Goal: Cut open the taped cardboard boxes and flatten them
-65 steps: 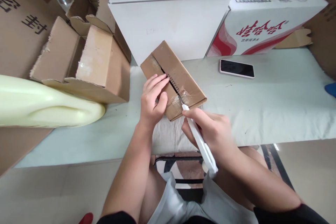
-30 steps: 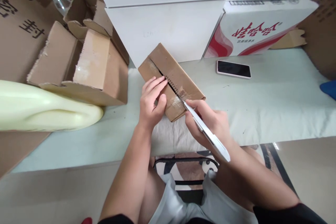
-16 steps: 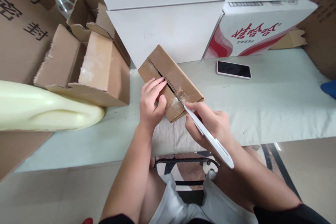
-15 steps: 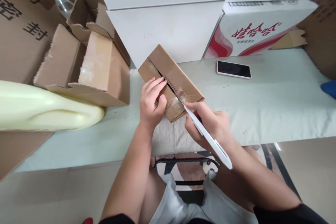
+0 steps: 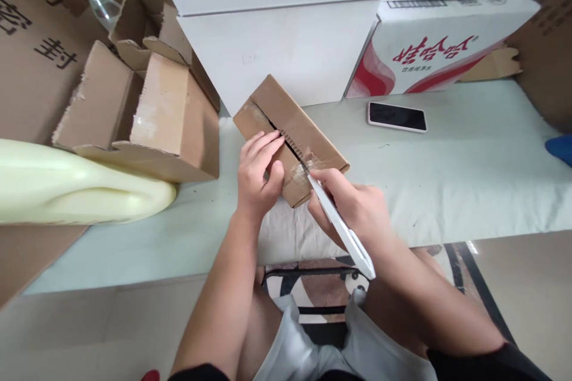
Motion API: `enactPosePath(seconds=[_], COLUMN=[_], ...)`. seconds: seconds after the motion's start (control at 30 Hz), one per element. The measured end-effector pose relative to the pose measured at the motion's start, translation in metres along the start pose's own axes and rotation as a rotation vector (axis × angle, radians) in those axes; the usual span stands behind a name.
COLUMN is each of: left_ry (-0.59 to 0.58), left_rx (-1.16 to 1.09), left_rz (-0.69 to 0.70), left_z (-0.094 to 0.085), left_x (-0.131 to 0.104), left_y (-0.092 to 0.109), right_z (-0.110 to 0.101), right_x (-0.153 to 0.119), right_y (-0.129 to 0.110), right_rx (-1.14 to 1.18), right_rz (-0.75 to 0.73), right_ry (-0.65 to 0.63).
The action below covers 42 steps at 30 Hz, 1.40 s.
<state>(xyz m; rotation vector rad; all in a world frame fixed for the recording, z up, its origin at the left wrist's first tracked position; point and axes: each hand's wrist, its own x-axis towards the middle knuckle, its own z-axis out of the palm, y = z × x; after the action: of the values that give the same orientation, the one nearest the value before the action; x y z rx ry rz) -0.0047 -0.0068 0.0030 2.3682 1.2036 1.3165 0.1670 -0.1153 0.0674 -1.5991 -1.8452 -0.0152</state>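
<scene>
A small brown cardboard box [image 5: 295, 125] lies at a slant on the cloth-covered table, with a dark slit along its middle seam and shiny, torn tape near its lower end. My left hand [image 5: 260, 169] rests on top of the box, fingers stretched over the flap and fingertips at the slit. In my right hand [image 5: 353, 205] is a white utility knife [image 5: 342, 229], held with the fingers closed round it. The knife's tip is in the seam at the taped end; the blade is mostly hidden.
Behind the box stand white cartons [image 5: 281, 53], one with red lettering [image 5: 429, 59]. A phone [image 5: 397, 117] lies to the right. On the left are open cardboard boxes [image 5: 161, 107], a pale yellow rounded object [image 5: 80, 181] and a clear bottle [image 5: 100, 3]. The table's front edge is near my lap.
My right hand and the knife have shifted slightly up and left along the seam, and the knife's handle end has swung left. My left hand stays in place on the box.
</scene>
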Motion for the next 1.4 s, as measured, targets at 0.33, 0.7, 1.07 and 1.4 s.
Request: enactPosePath(seconds=[0.33,0.7,1.07,1.4], left_ry=[0.019,0.001,-0.008,-0.003], left_rx=[0.005,-0.026,-0.041,-0.068], left_rz=[0.045,0.082,0.079,0.031], left_z=[0.003,0.002,0.003,0.004], left_x=[-0.001,-0.002,-0.002,-0.002], left_y=[0.005,0.006,0.011,0.006], right_z=[-0.026,-0.022,-0.046,-0.019], right_x=[0.000,0.001,-0.001,-0.002], right_y=[-0.010,-0.007,-0.013,-0.002], right_rx=[-0.028,-0.023,0.006,0.011], right_rz=[0.013,0.064,0.069,0.121], right_ry=[-0.108,-0.146,-0.238,-0.134])
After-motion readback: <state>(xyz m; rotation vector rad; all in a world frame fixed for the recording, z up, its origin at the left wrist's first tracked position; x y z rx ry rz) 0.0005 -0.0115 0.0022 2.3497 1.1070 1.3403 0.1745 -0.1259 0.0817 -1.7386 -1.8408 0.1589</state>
